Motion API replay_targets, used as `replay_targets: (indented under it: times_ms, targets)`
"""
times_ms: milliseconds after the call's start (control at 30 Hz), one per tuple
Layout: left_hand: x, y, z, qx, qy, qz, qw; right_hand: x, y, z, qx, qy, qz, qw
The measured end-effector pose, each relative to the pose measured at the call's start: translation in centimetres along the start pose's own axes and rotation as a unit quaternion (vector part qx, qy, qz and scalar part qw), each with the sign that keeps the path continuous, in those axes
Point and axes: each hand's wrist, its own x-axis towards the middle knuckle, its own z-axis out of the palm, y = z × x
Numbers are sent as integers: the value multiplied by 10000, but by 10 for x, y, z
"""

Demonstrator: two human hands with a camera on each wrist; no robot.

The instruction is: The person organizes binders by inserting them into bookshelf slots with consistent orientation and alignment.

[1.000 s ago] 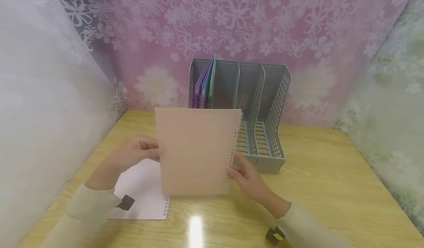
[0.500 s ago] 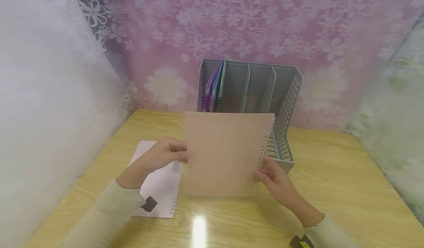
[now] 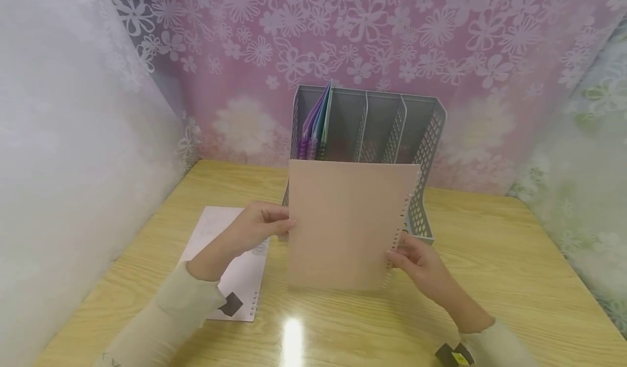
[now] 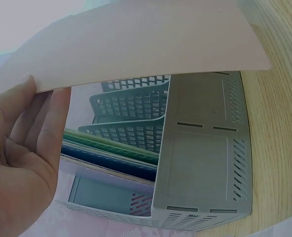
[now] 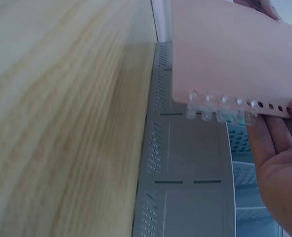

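Note:
A pale pink-orange spiral notebook [image 3: 350,225] is held upright above the table, its clear ring binding along the right edge. My left hand [image 3: 254,228] pinches its left edge, thumb on the near face. On the binding side my right hand [image 3: 421,263] grips the edge between thumb and fingers; the right wrist view shows the clear rings [image 5: 222,108] beside that hand. Behind the notebook stands a grey file organizer [image 3: 382,119] with several compartments, its lower front mostly hidden in the head view. Purple, blue and green notebooks [image 3: 315,124] lean in its leftmost compartment.
A second, pale pink-white spiral notebook [image 3: 242,280] lies on the wooden table [image 3: 490,258] at the left, partly under my left forearm. A flowered pink curtain [image 3: 245,84] hangs behind the organizer, with pale cloth at both sides.
Both hands have carried the upright notebook to the right, in front of the organizer's right compartments. The head view has shifted slightly. The notebook on the table stays put.

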Motion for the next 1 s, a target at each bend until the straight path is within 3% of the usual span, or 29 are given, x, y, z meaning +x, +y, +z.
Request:
replay_targets:
  times_ms: [133, 333, 533, 633, 700, 800, 867, 933, 1000]
  targets:
    - [2, 0, 2, 66, -2, 17, 10000, -1, -3, -4, -316, -20, 131, 9994]
    - [3, -1, 4, 18, 6, -37, 10000, -2, -7, -5, -296, 12, 162, 9994]
    - [4, -7, 1, 289, 189, -355, 9988, -6, -7, -8, -418, 283, 102, 9987]
    - [7, -15, -2, 349, 524, -525, 9966, -9, -7, -13, -411, 453, 123, 9980]
    - [9, -21, -4, 357, 944, -512, 9936, -9, -9, -17, -420, 562, 157, 9974]
    - [12, -29, -7, 567, 1636, -514, 9836, -9, -12, -22, -383, 711, 220, 9965]
    - [14, -36, -9, 762, 1900, -554, 9773, -10, -14, -25, -374, 814, 283, 9956]
    - [17, -42, -10, 982, 1889, -667, 9748, -10, -14, -28, -320, 916, 314, 9948]
    - [19, -49, -12, 1053, 1667, -767, 9774, -11, -14, -31, -281, 1039, 296, 9938]
